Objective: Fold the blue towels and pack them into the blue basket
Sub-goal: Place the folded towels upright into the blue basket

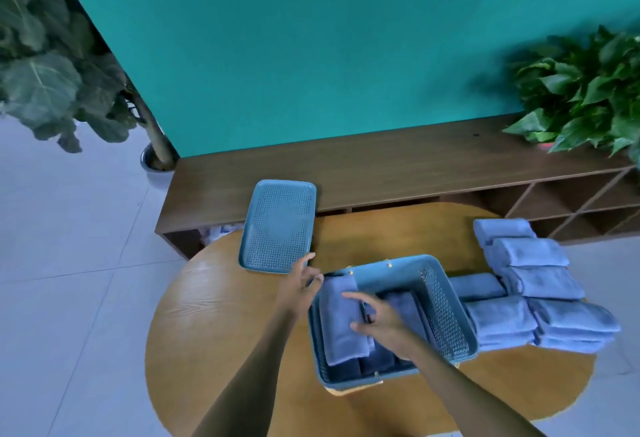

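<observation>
A round wooden table (242,325) is seen from above, with a pale tiled floor (69,263) around it. A long dark wood shelf (381,166) is set behind the table, against a green wall (311,38). Leafy plants are seen at both sides: a big one (45,66) on the left, a smaller one (588,90) on the right end of the shelf.

The basket (446,312) is placed near the middle of the table. Some folded towels are already packed inside it. One light blue towel (341,322) is being laid in at the left side. The left hand (299,289) is held at the basket's far left corner with fingers spread and loose; whether the towel is touched by it cannot be told. The right hand (377,320) is held over the towel, fingers half curled, thumb on the cloth.

A pile of folded towels (533,284) is stacked just right of the basket. The basket's lid (278,225) is laid flat at the table's far left edge.
</observation>
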